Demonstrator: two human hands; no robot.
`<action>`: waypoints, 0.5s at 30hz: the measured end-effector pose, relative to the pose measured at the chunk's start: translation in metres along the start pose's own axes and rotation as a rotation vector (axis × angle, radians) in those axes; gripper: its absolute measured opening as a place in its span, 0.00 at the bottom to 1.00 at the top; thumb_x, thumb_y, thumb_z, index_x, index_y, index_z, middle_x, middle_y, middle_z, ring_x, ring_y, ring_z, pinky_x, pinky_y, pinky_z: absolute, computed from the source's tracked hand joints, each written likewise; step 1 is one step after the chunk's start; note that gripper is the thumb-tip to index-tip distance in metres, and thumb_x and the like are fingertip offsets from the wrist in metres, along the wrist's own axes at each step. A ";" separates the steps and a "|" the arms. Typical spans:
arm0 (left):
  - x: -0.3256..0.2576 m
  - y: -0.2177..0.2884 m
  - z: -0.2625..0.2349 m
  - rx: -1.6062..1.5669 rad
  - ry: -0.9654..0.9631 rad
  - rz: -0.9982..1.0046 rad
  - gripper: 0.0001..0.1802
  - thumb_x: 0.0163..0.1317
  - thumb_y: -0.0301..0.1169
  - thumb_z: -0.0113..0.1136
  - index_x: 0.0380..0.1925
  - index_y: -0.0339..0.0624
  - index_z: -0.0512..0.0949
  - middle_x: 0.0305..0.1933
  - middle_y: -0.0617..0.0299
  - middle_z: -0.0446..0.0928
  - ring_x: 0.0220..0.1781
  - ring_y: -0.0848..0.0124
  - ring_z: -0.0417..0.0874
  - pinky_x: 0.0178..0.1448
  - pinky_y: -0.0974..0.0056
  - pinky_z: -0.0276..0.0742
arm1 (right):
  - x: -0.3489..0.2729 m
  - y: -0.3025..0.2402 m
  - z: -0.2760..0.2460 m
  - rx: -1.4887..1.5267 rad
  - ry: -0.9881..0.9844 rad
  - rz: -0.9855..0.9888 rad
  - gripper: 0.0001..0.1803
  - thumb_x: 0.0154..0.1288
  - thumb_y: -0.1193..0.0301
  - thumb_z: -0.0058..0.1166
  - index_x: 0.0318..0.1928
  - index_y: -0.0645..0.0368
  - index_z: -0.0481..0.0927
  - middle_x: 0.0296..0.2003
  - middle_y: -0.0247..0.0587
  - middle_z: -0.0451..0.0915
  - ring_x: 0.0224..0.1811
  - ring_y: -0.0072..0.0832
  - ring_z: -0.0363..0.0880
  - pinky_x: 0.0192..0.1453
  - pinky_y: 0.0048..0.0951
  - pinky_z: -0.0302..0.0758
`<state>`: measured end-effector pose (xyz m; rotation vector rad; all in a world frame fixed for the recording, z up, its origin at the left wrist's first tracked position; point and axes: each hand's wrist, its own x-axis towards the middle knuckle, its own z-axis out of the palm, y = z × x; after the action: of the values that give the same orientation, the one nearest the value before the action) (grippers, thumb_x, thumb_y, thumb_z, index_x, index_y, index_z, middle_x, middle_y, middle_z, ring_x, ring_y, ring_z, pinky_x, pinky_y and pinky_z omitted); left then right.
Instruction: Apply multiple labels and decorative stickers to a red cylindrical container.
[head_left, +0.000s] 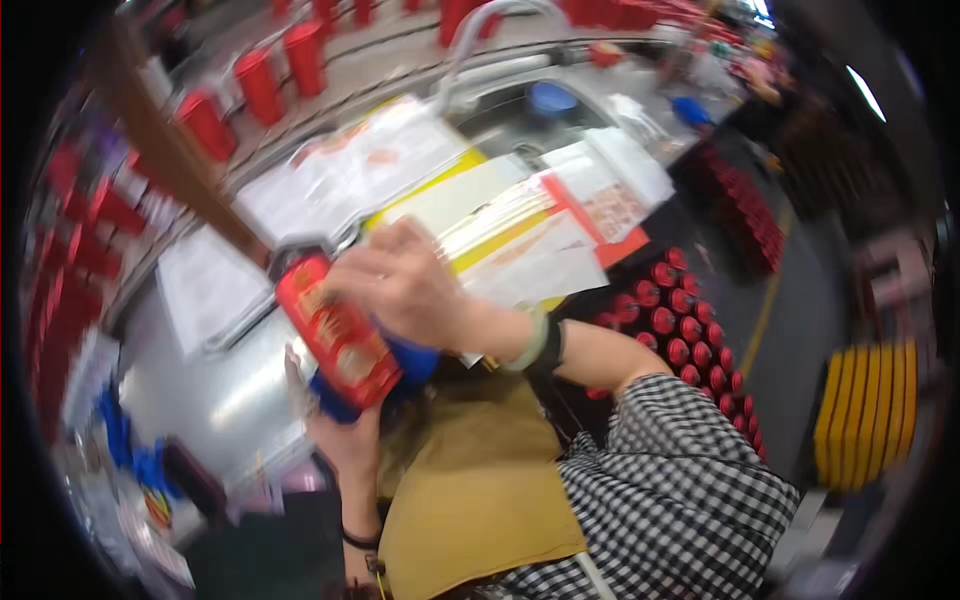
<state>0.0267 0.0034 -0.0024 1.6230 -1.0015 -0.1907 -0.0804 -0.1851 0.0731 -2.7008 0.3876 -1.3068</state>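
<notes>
A red bottle [338, 330] with printed decoration and a dark top leans at a slant in front of my body. My left hand [345, 430] is closed around its lower end from below. Bunched blue material [412, 362], which looks like cloth, lies around that end, between bottle and palm. My right hand [400, 285] is at the bottle's upper right side, its fingers curled and pressed together. Motion blurs those fingers, and whatever they hold is hidden.
Ahead is a metal worktop [220, 385] with papers and plastic sleeves [370, 160]. A sink [500, 120] holds a blue bowl [551, 98]. Red bottles [265, 85] line the back. Several red-topped bottles [680, 350] stand at right, beyond them a yellow striped stack [865, 415].
</notes>
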 end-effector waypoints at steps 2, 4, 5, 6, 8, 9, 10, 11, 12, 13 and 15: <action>-0.002 0.008 -0.010 0.260 -0.084 0.208 0.49 0.50 0.27 0.83 0.74 0.35 0.70 0.78 0.42 0.67 0.78 0.46 0.69 0.80 0.48 0.64 | -0.001 -0.002 0.002 0.113 0.061 0.066 0.08 0.59 0.70 0.63 0.40 0.46 0.82 0.37 0.28 0.82 0.42 0.33 0.79 0.52 0.37 0.70; -0.009 0.002 -0.011 0.346 -0.078 0.293 0.40 0.56 0.23 0.77 0.71 0.35 0.74 0.78 0.41 0.67 0.75 0.42 0.72 0.78 0.47 0.67 | -0.003 -0.007 -0.003 0.088 0.101 0.082 0.09 0.57 0.69 0.66 0.39 0.47 0.82 0.35 0.29 0.79 0.41 0.32 0.78 0.53 0.36 0.70; -0.013 -0.003 -0.007 0.356 -0.065 0.305 0.40 0.56 0.24 0.76 0.71 0.32 0.73 0.78 0.40 0.67 0.75 0.42 0.72 0.78 0.46 0.67 | -0.006 -0.009 -0.009 0.097 0.113 0.099 0.10 0.56 0.69 0.67 0.39 0.48 0.82 0.35 0.30 0.79 0.42 0.32 0.78 0.53 0.36 0.70; -0.014 -0.015 -0.003 0.283 -0.037 0.331 0.42 0.54 0.23 0.77 0.71 0.37 0.74 0.77 0.38 0.66 0.76 0.40 0.70 0.77 0.43 0.66 | -0.009 -0.009 -0.016 0.030 0.140 0.109 0.10 0.56 0.69 0.67 0.39 0.48 0.82 0.35 0.30 0.79 0.42 0.32 0.78 0.53 0.36 0.70; -0.020 -0.019 0.000 0.217 -0.027 0.268 0.41 0.55 0.25 0.77 0.72 0.45 0.75 0.77 0.37 0.65 0.75 0.39 0.70 0.75 0.43 0.69 | -0.015 -0.012 -0.022 0.113 0.131 0.113 0.13 0.54 0.70 0.68 0.40 0.49 0.82 0.35 0.30 0.78 0.43 0.33 0.77 0.53 0.37 0.70; -0.022 -0.014 0.003 0.201 -0.038 0.293 0.41 0.55 0.25 0.77 0.72 0.45 0.75 0.77 0.37 0.65 0.75 0.39 0.70 0.75 0.43 0.69 | -0.017 -0.014 -0.023 0.086 0.149 0.115 0.13 0.54 0.70 0.68 0.40 0.49 0.82 0.35 0.30 0.78 0.43 0.33 0.77 0.53 0.37 0.70; -0.023 0.005 0.005 0.194 0.007 0.325 0.36 0.58 0.28 0.78 0.67 0.36 0.77 0.70 0.39 0.73 0.71 0.41 0.76 0.73 0.46 0.73 | -0.020 -0.014 -0.026 0.096 0.139 0.131 0.14 0.54 0.70 0.69 0.41 0.50 0.82 0.36 0.31 0.79 0.43 0.33 0.78 0.53 0.37 0.70; -0.024 0.018 0.007 0.185 0.055 0.354 0.32 0.61 0.31 0.79 0.63 0.28 0.79 0.64 0.40 0.81 0.66 0.44 0.82 0.71 0.48 0.77 | -0.024 -0.014 -0.030 0.107 0.127 0.145 0.15 0.53 0.71 0.70 0.42 0.50 0.82 0.36 0.31 0.79 0.43 0.34 0.78 0.54 0.37 0.70; -0.022 0.023 0.008 0.171 0.047 0.367 0.32 0.61 0.31 0.79 0.63 0.28 0.79 0.64 0.40 0.81 0.66 0.44 0.82 0.71 0.48 0.77 | -0.027 -0.012 -0.033 0.089 0.136 0.148 0.15 0.53 0.71 0.70 0.42 0.50 0.82 0.36 0.31 0.79 0.43 0.34 0.78 0.54 0.37 0.70; -0.020 0.028 0.007 0.236 0.027 0.376 0.32 0.60 0.31 0.80 0.62 0.26 0.79 0.61 0.40 0.83 0.65 0.43 0.82 0.71 0.48 0.77 | -0.027 -0.012 -0.035 0.113 0.150 0.163 0.16 0.53 0.71 0.71 0.42 0.51 0.82 0.37 0.32 0.79 0.44 0.34 0.78 0.54 0.38 0.71; -0.018 0.027 0.007 0.330 -0.026 0.386 0.35 0.61 0.34 0.79 0.64 0.29 0.78 0.64 0.37 0.80 0.64 0.39 0.81 0.69 0.45 0.77 | -0.029 -0.009 -0.038 0.150 0.165 0.174 0.16 0.54 0.72 0.72 0.43 0.52 0.82 0.38 0.35 0.80 0.44 0.37 0.79 0.52 0.39 0.73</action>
<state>-0.0021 0.0115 0.0119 1.6827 -1.3995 0.2262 -0.1256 -0.1685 0.0765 -2.3881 0.5065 -1.4491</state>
